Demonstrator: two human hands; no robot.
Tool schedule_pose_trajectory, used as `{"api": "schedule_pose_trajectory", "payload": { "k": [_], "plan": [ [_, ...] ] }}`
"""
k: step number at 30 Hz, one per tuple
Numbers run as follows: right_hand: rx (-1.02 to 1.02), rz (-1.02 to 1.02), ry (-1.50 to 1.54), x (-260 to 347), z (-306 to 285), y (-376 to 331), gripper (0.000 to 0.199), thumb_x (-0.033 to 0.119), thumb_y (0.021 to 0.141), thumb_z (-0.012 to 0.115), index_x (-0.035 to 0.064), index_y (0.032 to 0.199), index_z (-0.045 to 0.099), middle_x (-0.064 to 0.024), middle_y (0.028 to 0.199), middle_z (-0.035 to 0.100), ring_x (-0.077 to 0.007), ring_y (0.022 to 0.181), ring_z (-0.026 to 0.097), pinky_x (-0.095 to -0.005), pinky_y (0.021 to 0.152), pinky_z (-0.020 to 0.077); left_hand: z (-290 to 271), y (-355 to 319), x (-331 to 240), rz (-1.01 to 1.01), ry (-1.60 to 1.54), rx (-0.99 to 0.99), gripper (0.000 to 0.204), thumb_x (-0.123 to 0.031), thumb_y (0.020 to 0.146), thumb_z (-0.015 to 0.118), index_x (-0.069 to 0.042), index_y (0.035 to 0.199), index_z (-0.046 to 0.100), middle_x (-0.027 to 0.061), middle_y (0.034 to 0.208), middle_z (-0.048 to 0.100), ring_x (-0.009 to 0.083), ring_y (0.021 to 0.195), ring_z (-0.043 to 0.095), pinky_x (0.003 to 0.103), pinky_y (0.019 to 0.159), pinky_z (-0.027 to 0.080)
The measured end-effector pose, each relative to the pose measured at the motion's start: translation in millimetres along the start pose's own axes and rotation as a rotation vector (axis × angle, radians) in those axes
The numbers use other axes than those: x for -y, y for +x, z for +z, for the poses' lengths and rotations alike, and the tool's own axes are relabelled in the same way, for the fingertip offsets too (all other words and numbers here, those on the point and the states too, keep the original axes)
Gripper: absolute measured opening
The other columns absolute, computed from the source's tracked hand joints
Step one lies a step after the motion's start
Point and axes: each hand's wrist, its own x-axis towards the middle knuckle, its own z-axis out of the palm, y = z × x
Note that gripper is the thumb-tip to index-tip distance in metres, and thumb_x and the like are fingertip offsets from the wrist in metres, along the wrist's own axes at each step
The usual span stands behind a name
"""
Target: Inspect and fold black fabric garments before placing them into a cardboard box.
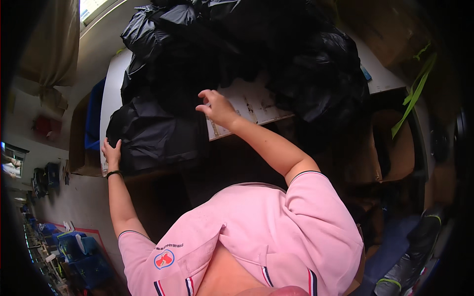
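A piece of thin black sheet material (153, 130), cloth or plastic, lies creased over the near left part of a white table (247, 106). At its left edge is my left hand (112, 152), thumb and fingers spread against the side of it. My right hand (217, 109) hovers over the table just right of the same piece, fingers curved and apart with nothing between them. Behind both hands a large heap of similar shiny black material (197, 29) covers the back. More of it, a crumpled bundle (321, 74), sits to the right.
Left of the table stands a cardboard box (81, 148) with a blue lining (94, 116). An open cardboard box (395, 148) stands at the right, where light green strips (417, 93) hang. Black wrapped bundles (410, 261) lie at the lower right.
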Motion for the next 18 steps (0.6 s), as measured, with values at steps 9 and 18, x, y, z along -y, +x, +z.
{"api": "schedule_pose_trajectory", "payload": {
  "k": [9,18],
  "plan": [
    [-1.378,0.570,-0.266,-217.2,-295.5,-138.3,0.039,0.029,0.080,0.077,0.0013,0.098,0.058,-0.0064,0.082,0.059,-0.0173,0.065,0.055,-0.0303,0.058,0.0468,-67.7,-39.9,-143.5,0.495,-0.367,-0.333,0.042,-0.023,0.090,0.065,-0.005,0.126,0.052,0.0154,0.131,0.047,0.0322,0.121,0.046,0.041,0.105,0.035],
    [-0.940,0.331,-0.064,-184.6,-306.7,-100.9,0.025,0.019,0.082,0.074,-0.0017,0.093,0.065,-0.0046,0.074,0.064,-0.0115,0.066,0.056,-0.0265,0.061,0.0444,-41.3,-104.1,-315.5,0.809,-0.720,0.066,0.022,-0.009,0.088,0.065,-0.006,0.109,0.063,0.0095,0.120,0.056,0.0228,0.111,0.055,0.032,0.094,0.044]
  ]
}}
